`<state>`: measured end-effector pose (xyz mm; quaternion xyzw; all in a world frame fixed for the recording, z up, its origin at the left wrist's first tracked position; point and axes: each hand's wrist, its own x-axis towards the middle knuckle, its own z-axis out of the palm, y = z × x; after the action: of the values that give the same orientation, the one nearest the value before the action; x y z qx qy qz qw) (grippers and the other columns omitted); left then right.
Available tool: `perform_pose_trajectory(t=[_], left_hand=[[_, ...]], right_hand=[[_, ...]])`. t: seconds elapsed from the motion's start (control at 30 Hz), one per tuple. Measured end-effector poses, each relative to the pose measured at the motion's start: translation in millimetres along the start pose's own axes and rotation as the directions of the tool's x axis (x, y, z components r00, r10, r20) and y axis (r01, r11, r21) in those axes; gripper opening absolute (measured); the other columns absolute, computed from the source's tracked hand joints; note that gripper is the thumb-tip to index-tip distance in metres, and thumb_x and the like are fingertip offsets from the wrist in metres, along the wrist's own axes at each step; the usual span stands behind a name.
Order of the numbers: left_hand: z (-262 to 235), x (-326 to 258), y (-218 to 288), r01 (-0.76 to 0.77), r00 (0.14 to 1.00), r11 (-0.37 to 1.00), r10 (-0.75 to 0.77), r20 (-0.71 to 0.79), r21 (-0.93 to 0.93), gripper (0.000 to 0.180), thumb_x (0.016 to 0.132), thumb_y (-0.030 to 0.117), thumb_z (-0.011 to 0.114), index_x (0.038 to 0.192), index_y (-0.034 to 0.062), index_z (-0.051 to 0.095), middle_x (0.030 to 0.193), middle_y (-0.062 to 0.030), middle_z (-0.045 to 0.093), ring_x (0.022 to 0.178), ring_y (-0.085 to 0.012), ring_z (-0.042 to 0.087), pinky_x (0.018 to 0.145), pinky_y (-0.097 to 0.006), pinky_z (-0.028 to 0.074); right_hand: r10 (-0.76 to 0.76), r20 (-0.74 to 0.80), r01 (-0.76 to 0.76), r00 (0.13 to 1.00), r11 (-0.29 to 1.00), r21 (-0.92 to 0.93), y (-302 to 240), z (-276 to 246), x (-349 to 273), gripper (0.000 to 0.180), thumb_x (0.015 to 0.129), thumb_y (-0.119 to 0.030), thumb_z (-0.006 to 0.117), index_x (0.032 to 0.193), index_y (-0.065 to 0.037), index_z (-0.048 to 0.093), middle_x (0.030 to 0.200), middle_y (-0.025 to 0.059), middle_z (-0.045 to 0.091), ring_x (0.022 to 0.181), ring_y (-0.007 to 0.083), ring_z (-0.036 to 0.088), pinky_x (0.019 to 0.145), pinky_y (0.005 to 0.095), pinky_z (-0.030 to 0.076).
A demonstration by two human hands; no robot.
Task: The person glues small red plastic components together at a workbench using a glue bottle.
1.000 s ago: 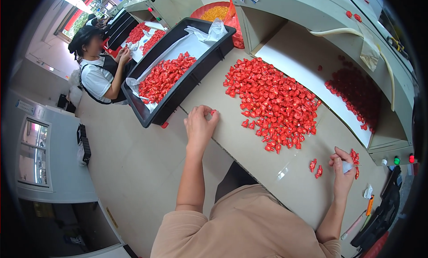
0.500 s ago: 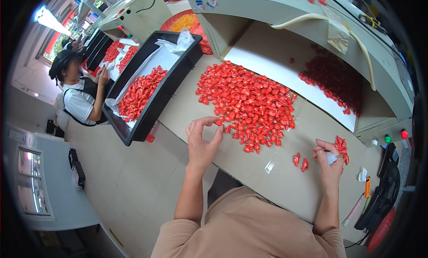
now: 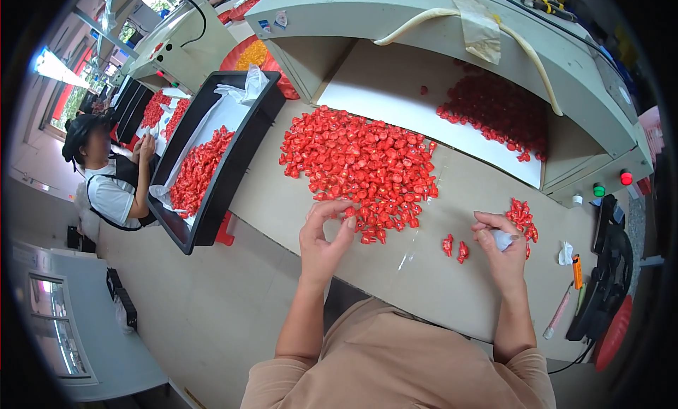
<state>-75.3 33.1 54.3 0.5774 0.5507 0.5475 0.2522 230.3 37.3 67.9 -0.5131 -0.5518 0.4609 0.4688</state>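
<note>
A wide heap of small glossy red plastic pieces (image 3: 360, 155) lies on the worktable. At its near edge my left hand (image 3: 321, 243) is closed in a pinch, thumb and forefinger on one small red piece (image 3: 349, 212). My right hand (image 3: 505, 264) is curled around a pale, bluish-white wad (image 3: 502, 239), whose exact kind I cannot make out. Just left of the right hand lie two loose red pieces (image 3: 455, 248). A smaller cluster of red pieces (image 3: 521, 217) sits just beyond it, partly hidden by the fingers.
A black tray (image 3: 240, 162) lined with white holds more red pieces at left. Behind the heap stands a grey open-fronted cabinet (image 3: 586, 98) with red pieces inside. An orange cutter (image 3: 577, 271) lies at right. A co-worker (image 3: 109, 172) works at far left.
The view has swung, so the table and tray appear further left. Against the heap, my left hand has shifted right along its near edge, still pinching. The right hand keeps its hold.
</note>
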Motion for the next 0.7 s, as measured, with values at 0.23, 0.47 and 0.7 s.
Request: perform_pose_trajectory(t=[0.23,0.47,0.7], left_hand=[[11.4,-8.1,1.0,0.349,0.935,0.682,-0.293,0.197,-0.642,0.021,0.091,0.006,0.055,0.112,0.0019,0.054,0.103,-0.0084,0.065,0.103,-0.0197,0.061,0.097,-0.034,0.041],[18.1,-8.0,4.1,0.451,0.876,0.411,-0.374,0.305,-0.792,0.019,0.095,0.016,0.056,0.111,0.0059,0.055,0.106,-0.0091,0.063,0.103,-0.0202,0.060,0.094,-0.036,0.044],[19.7,-10.2,-5.9,0.504,0.803,0.122,-0.431,0.412,-0.855,0.023,0.097,0.026,0.053,0.111,0.0076,0.059,0.109,-0.0078,0.063,0.098,-0.0196,0.059,0.088,-0.036,0.047]], right_hand=[[-0.021,-0.008,0.020,1.000,1.000,-0.012,-0.9,1.0,-1.6,0.023,0.084,-0.005,0.067,0.107,-0.001,0.066,0.091,0.0070,0.066,0.084,0.0121,0.062,0.076,0.0253,0.049],[-0.035,0.006,0.035,0.999,0.998,-0.045,-2.4,0.8,-2.2,0.024,0.084,-0.006,0.068,0.107,-0.002,0.067,0.091,0.0065,0.067,0.084,0.0123,0.063,0.075,0.0254,0.049],[-0.054,0.008,0.054,0.999,0.997,-0.048,-1.9,1.0,-2.1,0.024,0.083,-0.005,0.069,0.106,-0.002,0.067,0.090,0.0066,0.067,0.083,0.0127,0.063,0.074,0.0257,0.050]])
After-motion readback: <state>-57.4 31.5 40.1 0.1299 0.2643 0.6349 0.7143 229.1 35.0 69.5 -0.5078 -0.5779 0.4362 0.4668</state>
